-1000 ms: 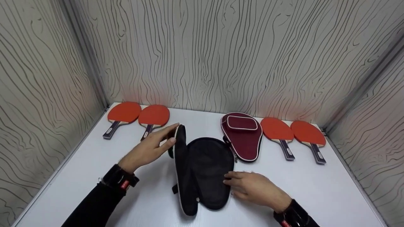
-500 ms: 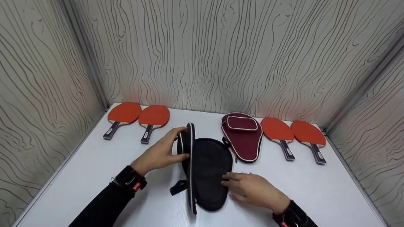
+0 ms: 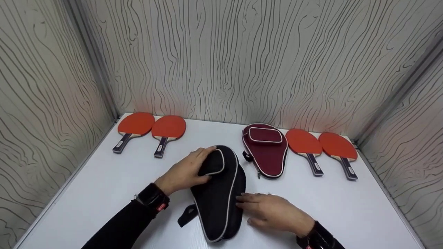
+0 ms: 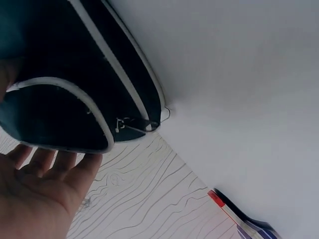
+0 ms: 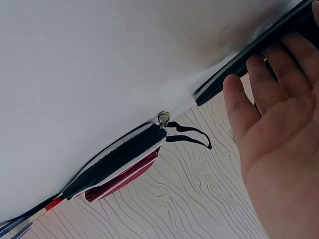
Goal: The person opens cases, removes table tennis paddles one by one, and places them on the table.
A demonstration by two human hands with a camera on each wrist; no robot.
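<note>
A black table tennis paddle case (image 3: 214, 204) with white piping lies at the front middle, its lid folded over the lower half and set slightly to the left of it. My left hand (image 3: 185, 173) grips the lid by its raised pocket (image 4: 55, 117), fingers along the far edge and thumb on the near side. Against the case's right side rest the extended fingers of my right hand (image 3: 278, 212). A black strap loop (image 3: 188, 215) sticks out at the case's left. The inside of the case is hidden.
A maroon paddle case (image 3: 265, 152) lies behind, right of middle. Two red paddles (image 3: 168, 127) lie at the back left, and two more red paddles (image 3: 304, 141) at the back right. Patterned panels (image 3: 221, 62) enclose the white table (image 3: 363, 214) on three sides.
The black case's lid has swung from upright on the left down over its lower half, my left hand moving right and down with it. My right hand has shifted slightly left.
</note>
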